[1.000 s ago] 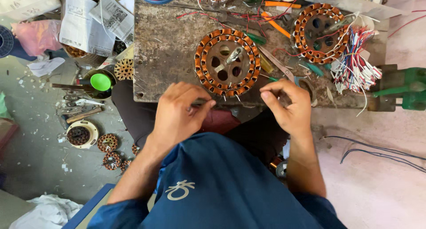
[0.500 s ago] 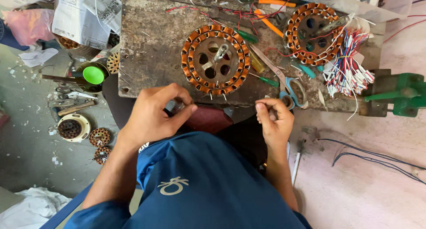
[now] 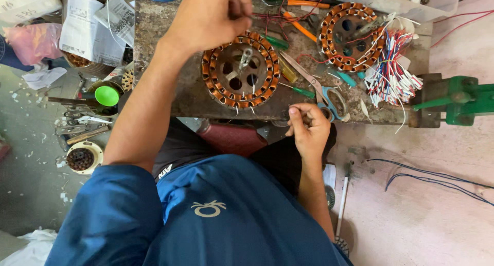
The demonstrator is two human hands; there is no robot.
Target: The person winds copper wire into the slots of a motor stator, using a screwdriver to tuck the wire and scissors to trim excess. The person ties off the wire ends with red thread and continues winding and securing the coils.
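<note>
Here the left hand (image 3: 213, 16) is raised over the worktop (image 3: 164, 55) with its grip closed, thumb and forefinger pinched at the right edge of the fist; whatever is pinched is too thin or hidden to tell. Directly below that grip lies the wound stator (image 3: 240, 70), a ring of copper coils flat on the worktop, with a metal piece at its centre. The left forearm runs down and left from the fist to the blue sleeve.

The right hand (image 3: 309, 127) sits lower, at the near edge of the worktop, fingers curled and fingertips drawn together in a closed grip; what it pinches cannot be made out. The stator lies up and to the left of this grip, near but apart. Just right of the grip, touching or nearly so, are the scissors (image 3: 321, 91) with blue handles, blades pointing up-left. The wrist is bent, the forearm dropping straight toward the body.

Farther up-right of the right grip rests a second stator (image 3: 350, 37), and beside it a bundle of red, white and blue wires (image 3: 393, 73). Well left of both grips a green lid (image 3: 107, 95) stands among tools on the floor.
</note>
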